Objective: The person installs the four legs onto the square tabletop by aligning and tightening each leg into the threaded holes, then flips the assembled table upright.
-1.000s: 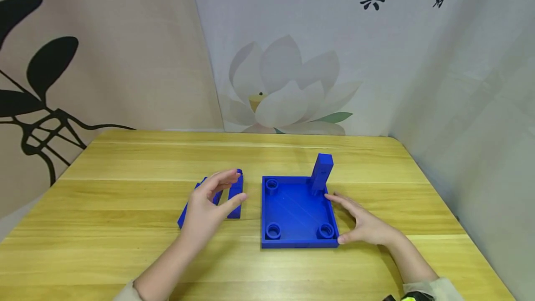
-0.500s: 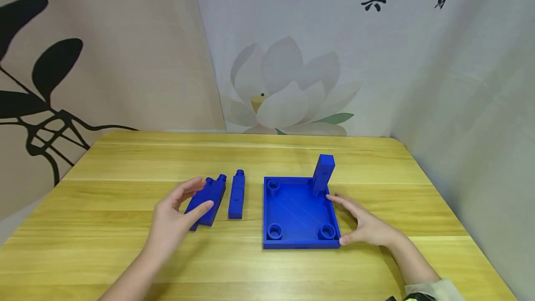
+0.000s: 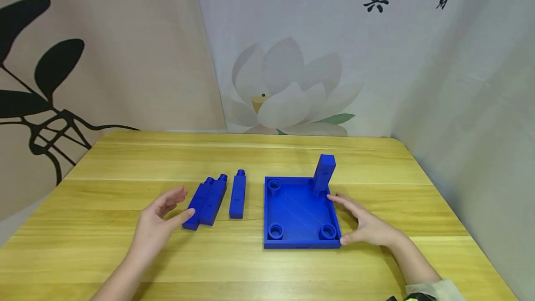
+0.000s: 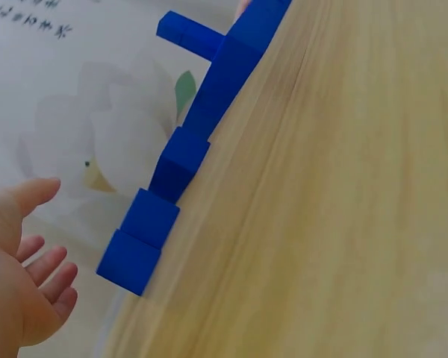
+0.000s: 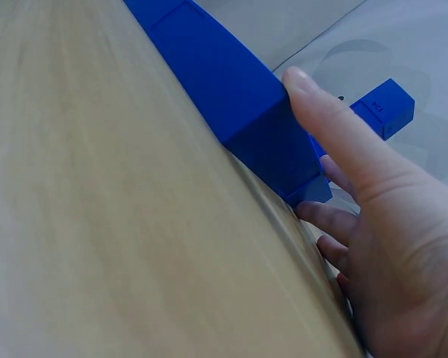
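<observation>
A square blue tray [image 3: 303,245] with round sockets in its corners lies on the table, and one blue post [image 3: 324,171] stands upright at its far right corner. My right hand [image 3: 369,226] rests against the tray's right side, thumb at the near corner, fingers spread; the right wrist view shows the thumb [image 5: 332,123] on its edge. Left of the tray lie three loose blue posts with knobbed ends: a single post [image 3: 237,199] and a touching pair, the right post [image 3: 213,203] and left post [image 3: 196,208]. My left hand [image 3: 154,226] holds nothing beside the pair, fingers relaxed.
The wooden table [image 3: 234,268] carries everything. Behind it hangs a pale cloth [image 3: 167,59] with flower and plant prints. Another cloth [image 3: 472,106] closes off the right side.
My left hand has moved left and toward me, from above the loose posts to beside the pair, which now shows fully. The right hand and tray have stayed in place.
</observation>
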`<state>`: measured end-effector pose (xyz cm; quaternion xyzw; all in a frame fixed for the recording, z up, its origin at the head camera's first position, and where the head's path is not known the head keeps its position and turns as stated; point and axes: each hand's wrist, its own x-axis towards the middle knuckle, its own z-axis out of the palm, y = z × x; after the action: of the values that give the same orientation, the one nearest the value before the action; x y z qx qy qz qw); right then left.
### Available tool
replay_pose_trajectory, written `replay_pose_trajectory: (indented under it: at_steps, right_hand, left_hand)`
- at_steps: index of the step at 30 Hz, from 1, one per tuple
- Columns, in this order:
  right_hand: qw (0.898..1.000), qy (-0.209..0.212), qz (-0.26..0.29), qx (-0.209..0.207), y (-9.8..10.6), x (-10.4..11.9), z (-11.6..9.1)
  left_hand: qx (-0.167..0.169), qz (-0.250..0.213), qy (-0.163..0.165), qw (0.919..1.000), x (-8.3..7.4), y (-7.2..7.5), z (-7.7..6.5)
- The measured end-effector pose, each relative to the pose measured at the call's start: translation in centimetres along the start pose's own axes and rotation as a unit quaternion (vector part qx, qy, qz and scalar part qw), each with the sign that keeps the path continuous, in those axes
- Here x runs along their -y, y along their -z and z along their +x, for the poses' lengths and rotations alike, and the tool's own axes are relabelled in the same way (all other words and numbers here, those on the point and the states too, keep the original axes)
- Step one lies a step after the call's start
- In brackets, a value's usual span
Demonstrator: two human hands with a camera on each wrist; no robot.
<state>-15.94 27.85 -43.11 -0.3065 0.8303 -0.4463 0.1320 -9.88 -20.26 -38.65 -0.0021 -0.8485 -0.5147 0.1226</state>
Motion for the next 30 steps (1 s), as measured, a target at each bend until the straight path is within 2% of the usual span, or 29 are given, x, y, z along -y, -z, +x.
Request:
replay_pose_trajectory:
  at_steps: [4,7,10,16,24,30]
  right_hand:
    - [1.000,-0.001,0.001,-0.001,0.0,-0.1,0.0]
    - [1.000,-0.001,0.002,-0.001,0.0,-0.1,-0.1]
    - [1.000,-0.003,-0.001,-0.001,0.0,-0.1,0.0]
    - [1.000,-0.002,-0.007,-0.002,0.1,-0.1,0.1]
    - [1.000,-0.005,-0.008,-0.001,0.0,0.0,0.1]
    - [1.000,0.000,-0.006,0.000,0.0,0.0,0.0]
  left_hand:
    - [0.029,0.000,0.044,0.9986,0.9,0.2,-0.1]
    - [0.041,-0.007,0.057,0.9975,1.8,0.1,-0.1]
    - [0.046,-0.017,0.059,0.9970,2.5,-0.3,-0.2]
    - [0.054,-0.028,0.037,0.9975,3.3,-0.7,-0.3]
    - [0.073,0.007,0.060,0.9955,3.4,-0.8,-0.3]
    - [0.075,0.022,0.056,0.9954,3.5,-0.9,-0.4]
